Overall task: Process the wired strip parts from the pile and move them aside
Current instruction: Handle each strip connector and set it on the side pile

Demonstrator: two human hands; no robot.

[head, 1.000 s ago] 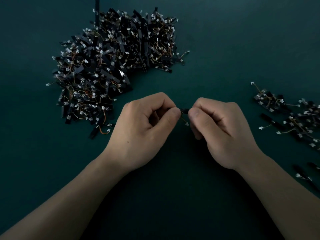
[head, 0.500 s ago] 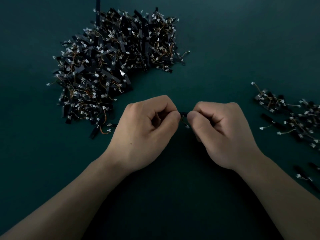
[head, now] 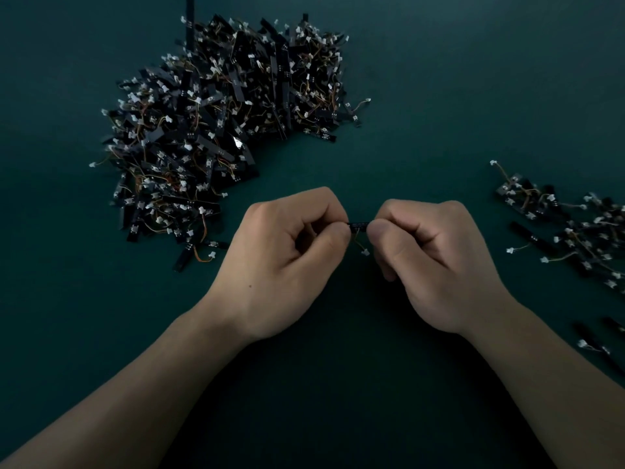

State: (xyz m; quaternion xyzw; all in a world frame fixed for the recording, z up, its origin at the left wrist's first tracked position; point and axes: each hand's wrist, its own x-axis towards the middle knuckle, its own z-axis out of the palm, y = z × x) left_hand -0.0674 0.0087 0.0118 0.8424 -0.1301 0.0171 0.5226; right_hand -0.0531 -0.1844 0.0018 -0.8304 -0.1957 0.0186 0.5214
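Under everything you've got the dark green table (head: pixel 439 79), wide and bare through the middle. Up at your far left sits the big pile (head: pixel 220 130), a thick tangle of black strips, thin orange wires and small white connectors, with a few strays trailing off its near edge. Over at your right edge lies the smaller heap (head: pixel 575 231), looser and more spread out, well apart from the big one, and a couple more strips lie nearer you along that same edge. Now your hands, meeting in the middle, between the two heaps. Your left hand (head: pixel 287 258) is curled tight, thumb and forefinger pinching one end of a single black strip (head: pixel 358 226). Your right hand (head: pixel 436 262) is curled the same way, thumb pressed down on the other end. So only a short stretch of strip shows between your thumbs, lying level. Under it a thin wire (head: pixel 357 244) droops, ending in a tiny white connector (head: pixel 365 252) just beside your right thumb
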